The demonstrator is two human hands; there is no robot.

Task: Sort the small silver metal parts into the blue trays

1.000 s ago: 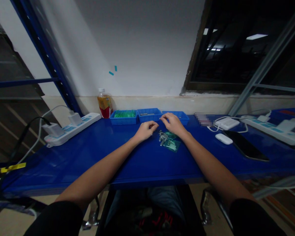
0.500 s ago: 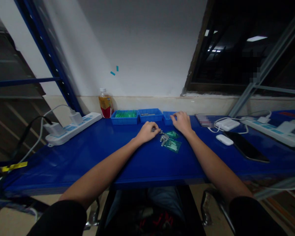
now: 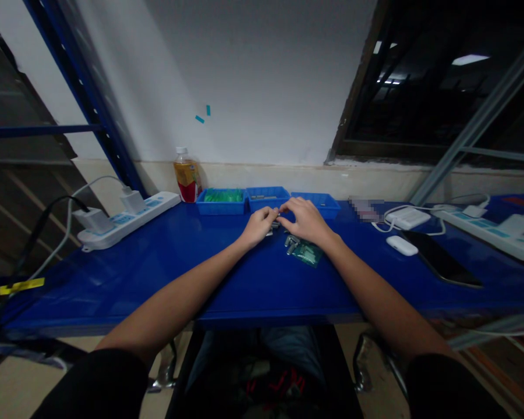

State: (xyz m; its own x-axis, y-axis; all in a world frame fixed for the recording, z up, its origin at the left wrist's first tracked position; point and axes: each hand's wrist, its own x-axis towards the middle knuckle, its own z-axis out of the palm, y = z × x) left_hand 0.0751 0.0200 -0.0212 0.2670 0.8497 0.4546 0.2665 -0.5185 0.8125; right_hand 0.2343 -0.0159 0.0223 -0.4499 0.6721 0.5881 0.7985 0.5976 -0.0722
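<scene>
My left hand [image 3: 258, 227] is closed in a pinch on a small silvery metal part, mostly hidden by the fingers. My right hand [image 3: 304, 221] meets it from the right, thumb and fingertips pinched at the same spot; whatever they grip is too small to make out. Just below the hands, several short metal cylinders [image 3: 291, 244] lie on the blue table [image 3: 244, 291]. A clear green plastic bag [image 3: 309, 255] with pale pieces in it lies beside them, partly under my right wrist. More metal bits show under my left fingers.
Along the wall stand a blue tray [image 3: 222, 208] of green bags, a middle blue tray [image 3: 268, 203] with metal rods and a right blue tray [image 3: 329, 212] with small bits. A bottle [image 3: 187, 177], power strips [image 3: 126, 224], a phone [image 3: 441, 262] and a white case [image 3: 402, 245] flank them.
My right hand has left the right blue tray and come left and toward me, to my left hand's fingertips. My left hand stays pinched. The view has tilted slightly.
</scene>
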